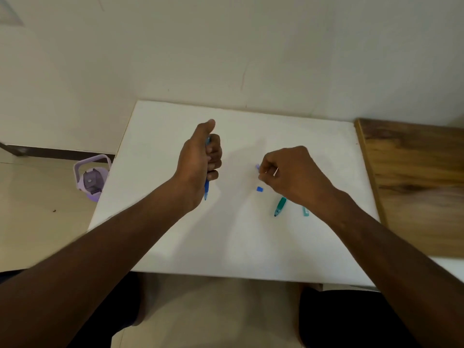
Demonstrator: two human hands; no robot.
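Spanning mid-frame: white bench. At centre-left, left hand fisted round blue pen, tip poking out below; judged light, stiff, slick plastic, best held mid-barrel. At centre-right, right hand pinches small pale-blue piece: probably tiny, easily dropped, fingertip grip only. Green pen and blue bit lie just below it.

Blue pen, green pen, white table, lilac bottle
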